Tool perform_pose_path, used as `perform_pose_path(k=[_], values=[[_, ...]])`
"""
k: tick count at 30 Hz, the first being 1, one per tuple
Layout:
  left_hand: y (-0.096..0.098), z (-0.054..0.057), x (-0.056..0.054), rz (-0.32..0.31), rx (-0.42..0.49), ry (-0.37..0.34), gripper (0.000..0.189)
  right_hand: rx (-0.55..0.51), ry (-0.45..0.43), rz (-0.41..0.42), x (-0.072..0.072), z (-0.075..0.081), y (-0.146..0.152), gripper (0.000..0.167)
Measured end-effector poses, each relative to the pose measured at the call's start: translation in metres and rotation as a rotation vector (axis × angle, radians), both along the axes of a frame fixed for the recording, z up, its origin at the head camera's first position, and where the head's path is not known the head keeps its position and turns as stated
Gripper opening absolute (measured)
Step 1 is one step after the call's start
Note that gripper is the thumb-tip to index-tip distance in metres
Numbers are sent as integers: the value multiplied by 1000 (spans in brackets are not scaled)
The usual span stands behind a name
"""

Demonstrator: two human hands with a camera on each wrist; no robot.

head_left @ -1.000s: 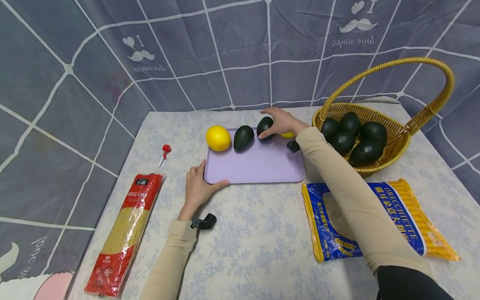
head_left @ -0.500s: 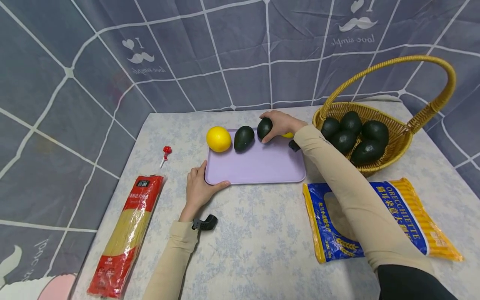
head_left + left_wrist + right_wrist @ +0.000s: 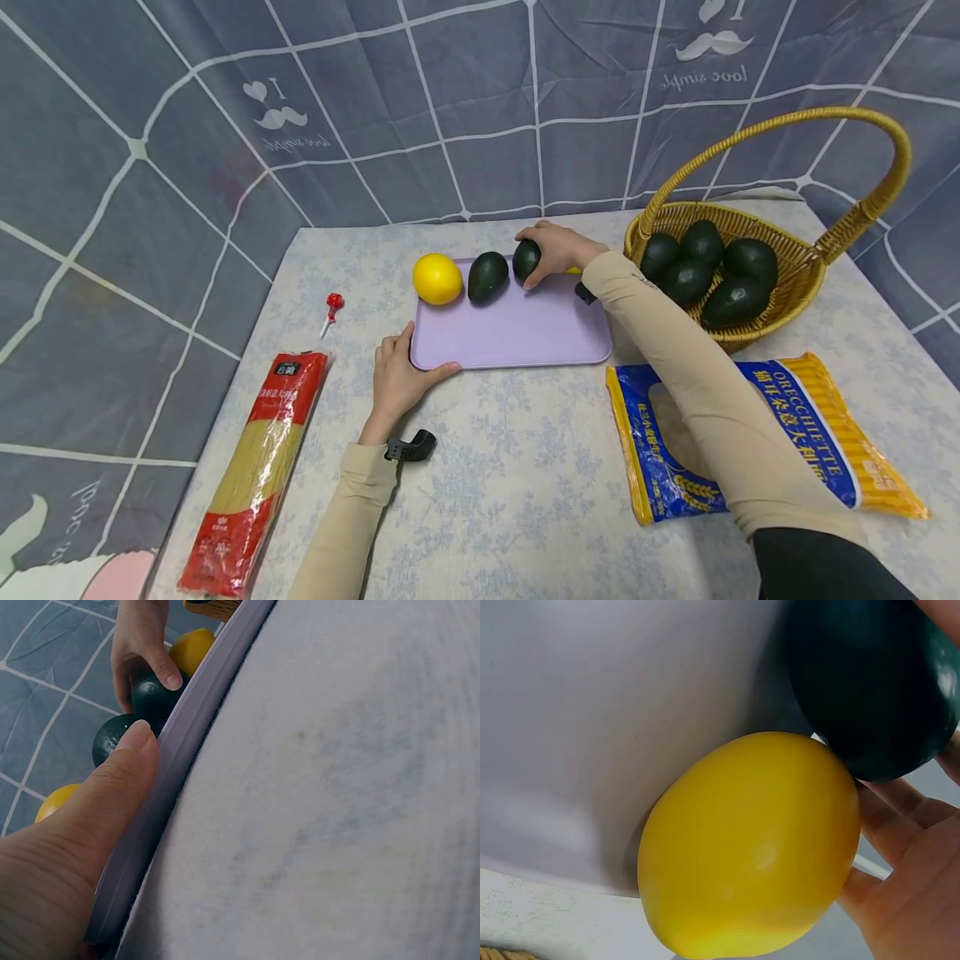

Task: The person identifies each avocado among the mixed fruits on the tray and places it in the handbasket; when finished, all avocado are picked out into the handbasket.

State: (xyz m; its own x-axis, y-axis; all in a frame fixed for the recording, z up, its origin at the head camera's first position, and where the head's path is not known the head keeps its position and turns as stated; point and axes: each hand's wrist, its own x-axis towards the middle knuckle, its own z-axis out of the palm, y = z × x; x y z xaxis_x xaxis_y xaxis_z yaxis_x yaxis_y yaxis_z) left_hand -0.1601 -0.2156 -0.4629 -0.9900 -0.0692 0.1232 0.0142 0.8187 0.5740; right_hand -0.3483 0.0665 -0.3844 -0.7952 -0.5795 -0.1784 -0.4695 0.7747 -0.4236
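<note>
In the head view, my right hand (image 3: 558, 250) grips an avocado (image 3: 526, 260) at the back of a lilac tray (image 3: 517, 333), thumb on the near side and fingers behind. Just left of it on the tray lies a second avocado (image 3: 488, 276). A round yellow fruit (image 3: 437, 279) sits at the tray's back left corner. Mostly covered by the right hand, a lemon (image 3: 750, 847) lies on the tray against the held avocado in the right wrist view. My left hand (image 3: 397, 375) rests at the tray's front left corner, its straight thumb (image 3: 124, 769) along the front rim.
A wicker basket (image 3: 798, 296) with several avocados stands at the right under the right arm. That arm crosses an orecchiette pasta bag (image 3: 795, 417). On the left lie a red lollipop (image 3: 334, 302) and a packet of long pasta (image 3: 255, 471). A patterned cloth (image 3: 487, 158) hangs behind the table.
My right hand has shifted very slightly left with the avocado, towards the second one. The left hand and tray stay put; the view drifts a little.
</note>
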Motion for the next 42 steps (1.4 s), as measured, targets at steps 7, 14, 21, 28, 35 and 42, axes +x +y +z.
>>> perform_pose_path(k=[7, 14, 21, 28, 35, 42], values=[[0, 0, 0, 4, -1, -9, 108, 9, 44, 28, 1, -2, -1, 91], [0, -1, -1, 4, 0, -9, 108, -10, 62, 64, 7, -2, -3, 91], [-1, -1, 0, 4, 7, -5, 108, -54, 99, 52, 11, 1, -4, 90], [-1, -1, 0, 2, 8, -3, 108, -149, 94, 16, 14, 6, 0, 89], [0, 0, 1, -1, 2, -7, 108, -207, 91, -35, 16, 8, 7, 88], [3, 4, 2, -2, 22, -8, 109, -272, 121, -50, 20, 10, 11, 86]])
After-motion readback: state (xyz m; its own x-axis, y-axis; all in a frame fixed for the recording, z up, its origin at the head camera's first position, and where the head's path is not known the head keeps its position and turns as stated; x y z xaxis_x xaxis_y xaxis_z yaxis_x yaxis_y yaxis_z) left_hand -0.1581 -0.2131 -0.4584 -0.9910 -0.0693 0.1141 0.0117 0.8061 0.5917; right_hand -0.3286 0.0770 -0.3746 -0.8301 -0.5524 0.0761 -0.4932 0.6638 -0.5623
